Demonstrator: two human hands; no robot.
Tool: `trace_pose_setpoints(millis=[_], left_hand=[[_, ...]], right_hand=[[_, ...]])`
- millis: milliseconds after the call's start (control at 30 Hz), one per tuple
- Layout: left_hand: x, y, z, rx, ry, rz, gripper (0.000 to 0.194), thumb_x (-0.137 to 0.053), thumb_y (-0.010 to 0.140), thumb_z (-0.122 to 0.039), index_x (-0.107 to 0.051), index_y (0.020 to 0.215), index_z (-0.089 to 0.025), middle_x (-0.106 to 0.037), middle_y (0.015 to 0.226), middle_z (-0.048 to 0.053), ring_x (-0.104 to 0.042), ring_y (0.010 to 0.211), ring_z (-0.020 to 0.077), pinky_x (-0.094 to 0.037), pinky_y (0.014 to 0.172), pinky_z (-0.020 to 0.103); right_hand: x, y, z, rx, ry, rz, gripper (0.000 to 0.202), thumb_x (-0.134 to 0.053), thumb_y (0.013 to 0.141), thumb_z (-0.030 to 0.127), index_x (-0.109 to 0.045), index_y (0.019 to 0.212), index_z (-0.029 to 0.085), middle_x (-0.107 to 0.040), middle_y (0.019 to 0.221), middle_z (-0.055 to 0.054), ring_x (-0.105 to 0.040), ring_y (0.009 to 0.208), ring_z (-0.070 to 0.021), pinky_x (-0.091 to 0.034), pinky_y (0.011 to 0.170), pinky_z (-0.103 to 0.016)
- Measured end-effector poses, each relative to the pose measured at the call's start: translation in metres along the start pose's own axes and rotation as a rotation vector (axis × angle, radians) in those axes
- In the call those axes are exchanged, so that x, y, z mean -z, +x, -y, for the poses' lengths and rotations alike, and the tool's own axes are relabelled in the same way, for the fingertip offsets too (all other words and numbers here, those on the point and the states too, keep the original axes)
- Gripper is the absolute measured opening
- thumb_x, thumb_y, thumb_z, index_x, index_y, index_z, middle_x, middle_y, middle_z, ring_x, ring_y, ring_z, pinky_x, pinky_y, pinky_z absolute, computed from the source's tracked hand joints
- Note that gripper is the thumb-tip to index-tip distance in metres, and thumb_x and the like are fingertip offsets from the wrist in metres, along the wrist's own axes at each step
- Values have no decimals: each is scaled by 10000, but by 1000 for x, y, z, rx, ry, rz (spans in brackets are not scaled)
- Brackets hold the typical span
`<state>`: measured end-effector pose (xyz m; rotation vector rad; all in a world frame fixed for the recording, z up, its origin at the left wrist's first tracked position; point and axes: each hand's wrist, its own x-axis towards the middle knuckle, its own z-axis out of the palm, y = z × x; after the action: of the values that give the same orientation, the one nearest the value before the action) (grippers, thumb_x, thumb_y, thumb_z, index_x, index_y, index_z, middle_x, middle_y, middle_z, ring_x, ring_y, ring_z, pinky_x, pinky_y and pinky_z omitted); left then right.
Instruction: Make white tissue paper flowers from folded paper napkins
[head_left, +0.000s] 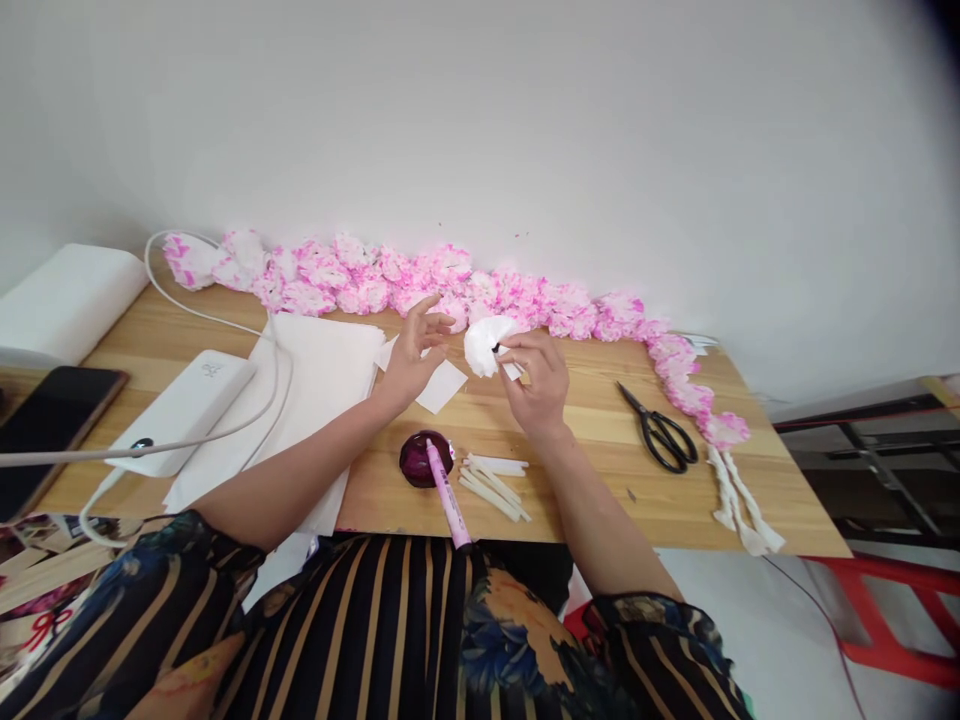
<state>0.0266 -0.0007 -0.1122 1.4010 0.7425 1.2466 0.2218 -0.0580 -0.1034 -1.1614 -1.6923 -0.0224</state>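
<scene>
A white round ruffled paper flower [487, 345] with a small dark spot at its centre is pinched in my right hand [538, 378]. To its left my left hand [421, 350] is raised with its fingers apart and holds nothing. Small white paper pieces [441, 387] lie beneath and beside my left hand. Nearer the front edge, a pink marker [448, 495] rests across a dark purple round dish [417, 459]. Several thin white sticks [495, 485] lie just right of the marker.
Pink and white paper flowers [360, 275] form a long row along the wall. Black scissors [660, 430] lie on the right of the wooden table [600, 490]. On the left are white sheets [311, 365], a white power bank [187, 405] with cables, a phone [56, 425] and a tissue pack [71, 300].
</scene>
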Motion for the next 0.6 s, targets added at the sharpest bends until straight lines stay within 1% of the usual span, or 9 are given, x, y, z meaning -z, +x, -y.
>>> trace_pose_setpoints(millis=[100,167,233,300,333,367,467,533,600], left_hand=[[-1,-1,3,23,17,16,666,-683,786,-277,-454,1410,-250,-632,1196,82,-591,1134,219,-456,971,363],[-2,-1,4,16,30,28,645,-668,801,-269,-448,1408,-244,-638,1184,81,-593,1130,215,-457,973,362],[-3,-2,3,0,42,30,632,-656,814,-257,-445,1409,-243,-643,1177,80,-597,1123,209,-458,979,359],[-3,-2,2,-20,48,25,625,-656,821,-252,-453,1412,-240,-649,1172,79,-602,1126,207,-459,985,355],[-3,-2,1,-30,49,25,618,-659,825,-254,-463,1411,-239,-651,1176,80,-604,1135,207,-460,987,352],[-3,-3,0,-37,48,25,605,-664,832,-260,-476,1407,-237,-653,1183,82,-605,1145,207,-461,989,349],[-3,-3,-3,-30,47,26,518,-674,870,-308,-546,1364,-222,-664,1223,92,-614,1154,210,-462,997,342],[-2,-3,-5,17,34,17,452,-682,891,-372,-610,1305,-206,-678,1245,96,-625,1139,211,-465,986,330],[-1,-2,-5,93,-11,11,424,-691,894,-465,-674,1221,-195,-706,1202,85,-641,1068,203,-477,934,308]], right_hand=[[1,0,0,99,-145,-22,174,-579,929,188,-672,823,290,-723,971,-44,-646,985,-237,-484,935,-450],[0,-1,0,148,-192,-43,195,-575,927,159,-670,819,290,-716,952,-38,-646,964,-226,-488,901,-432],[-1,-1,0,185,-175,-65,188,-581,927,148,-660,827,286,-714,951,-35,-650,949,-217,-492,877,-416],[-2,-1,0,171,-113,-57,134,-606,921,172,-656,858,278,-716,960,-39,-655,948,-219,-497,874,-413],[-3,-1,0,128,-73,-43,94,-622,911,190,-661,887,273,-718,967,-43,-657,953,-223,-500,878,-413],[-4,-2,0,54,-24,-23,73,-639,897,210,-669,929,268,-722,983,-47,-659,961,-227,-504,885,-413],[-9,-3,-2,-295,223,75,188,-693,841,275,-701,1027,255,-739,1035,-41,-660,970,-224,-515,886,-385],[-13,-4,-3,-519,434,152,238,-742,792,335,-726,1013,250,-745,987,-15,-652,905,-205,-519,853,-356],[-15,-5,-6,-661,613,220,284,-792,742,386,-747,985,246,-725,867,15,-622,795,-174,-513,802,-327]])
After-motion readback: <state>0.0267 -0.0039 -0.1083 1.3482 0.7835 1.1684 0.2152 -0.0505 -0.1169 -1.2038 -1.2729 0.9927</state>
